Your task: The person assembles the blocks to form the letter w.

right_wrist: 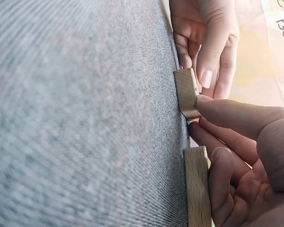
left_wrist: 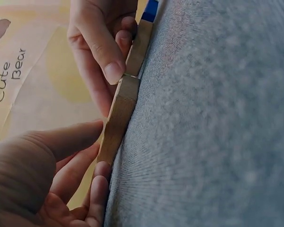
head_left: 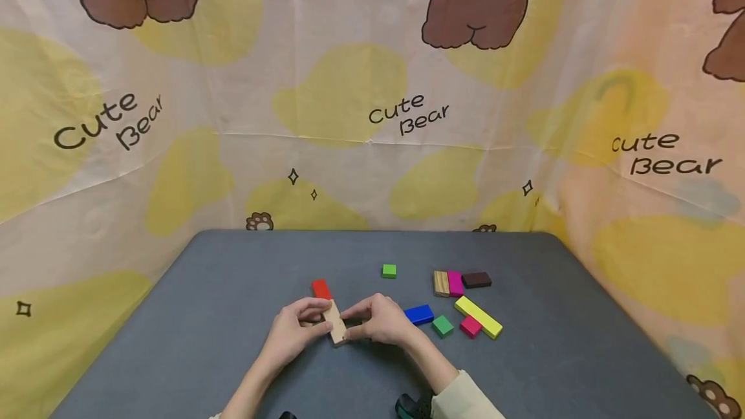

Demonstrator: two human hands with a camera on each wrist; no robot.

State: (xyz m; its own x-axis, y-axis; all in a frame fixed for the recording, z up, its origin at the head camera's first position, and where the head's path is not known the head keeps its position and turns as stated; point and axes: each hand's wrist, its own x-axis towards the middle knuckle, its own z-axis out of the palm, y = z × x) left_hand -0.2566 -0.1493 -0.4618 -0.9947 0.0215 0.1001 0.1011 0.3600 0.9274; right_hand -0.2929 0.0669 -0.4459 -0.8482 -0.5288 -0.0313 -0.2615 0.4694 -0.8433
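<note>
A plain wooden block point(head_left: 334, 323) lies slanted on the grey table between the two hands, its far end right at a red block point(head_left: 321, 289). My left hand point(head_left: 293, 333) holds the plain block from the left, thumb and fingertips along its side. From the right, my right hand point(head_left: 381, 322) pinches the block's near part with thumb and forefinger. In the right wrist view the thumb presses the edge of this block point(right_wrist: 186, 92). A second wooden block point(right_wrist: 197, 187) lies beside the curled fingers of the right hand, hidden behind that hand in the head view.
Right of the hands lie a blue block point(head_left: 419, 314), a green cube point(head_left: 442, 326), a pink cube point(head_left: 470, 326) and a yellow bar point(head_left: 478, 317). Farther back are a light green block point(head_left: 388, 271), a striped wooden block point(head_left: 441, 283), a magenta block point(head_left: 455, 283) and a dark brown block point(head_left: 476, 280).
</note>
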